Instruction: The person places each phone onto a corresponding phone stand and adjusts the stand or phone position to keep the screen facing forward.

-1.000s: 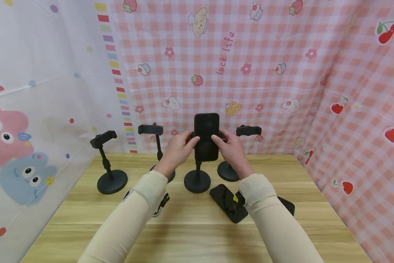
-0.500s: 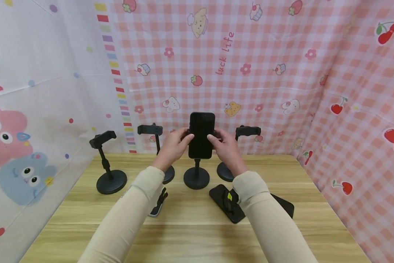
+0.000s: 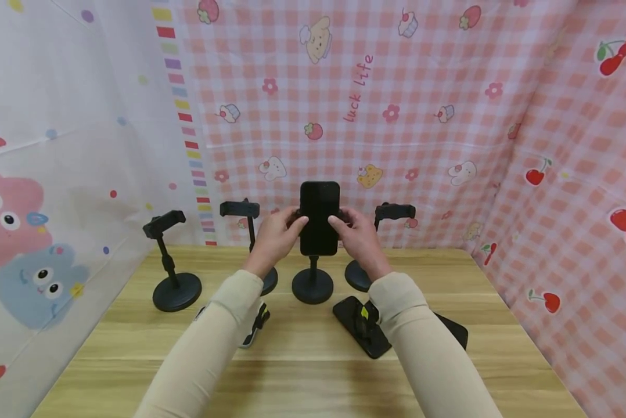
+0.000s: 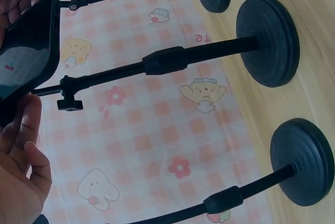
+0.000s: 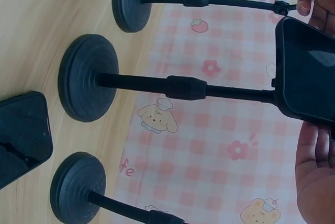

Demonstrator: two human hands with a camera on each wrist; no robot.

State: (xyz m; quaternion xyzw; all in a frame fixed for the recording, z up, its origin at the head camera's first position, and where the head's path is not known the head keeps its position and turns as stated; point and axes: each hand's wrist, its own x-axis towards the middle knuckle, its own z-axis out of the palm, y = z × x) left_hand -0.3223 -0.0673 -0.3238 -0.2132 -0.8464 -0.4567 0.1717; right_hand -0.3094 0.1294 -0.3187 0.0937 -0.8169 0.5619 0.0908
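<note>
Hands [image 3: 318, 232] still grip phone [image 3: 319, 217]; barely shifted.

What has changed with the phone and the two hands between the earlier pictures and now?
The phone on the middle stand went from tilted back to upright, and sits a little higher in the picture. The left hand and right hand kept hold of its sides throughout. The other three stands and the phones lying on the table stayed where they were.
</note>
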